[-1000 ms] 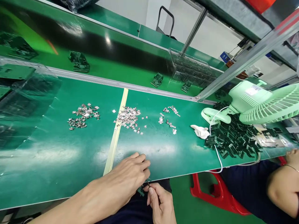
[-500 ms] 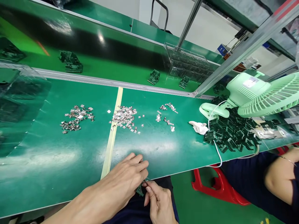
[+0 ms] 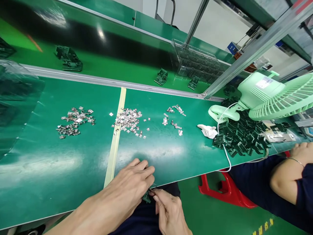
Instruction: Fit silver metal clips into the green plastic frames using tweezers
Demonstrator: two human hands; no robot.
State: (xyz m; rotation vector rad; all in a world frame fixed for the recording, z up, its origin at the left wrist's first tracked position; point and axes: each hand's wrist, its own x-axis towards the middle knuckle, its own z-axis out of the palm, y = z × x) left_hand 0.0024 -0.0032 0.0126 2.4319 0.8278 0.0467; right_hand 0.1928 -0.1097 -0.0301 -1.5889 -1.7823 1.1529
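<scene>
At the table's front edge, my left hand is closed round a dark green plastic part, which is mostly hidden under it. My right hand meets it from the right, thumb and forefinger pinched at the part on a small dark piece too hidden to name. Beyond my hands, a pile of small metal pieces lies over the yellow tape strip. Another metal pile is farther left, and a few metal strips lie to the right.
A light green fan stands at the right beside a heap of dark green parts and a crumpled white cloth. Clear trays sit behind the metal rail. Another person's arm is at the far right, near a red stool.
The view has shifted slightly, so the table and its piles sit a little higher and more to the left. Both hands keep nearly the same pose at the green part.
</scene>
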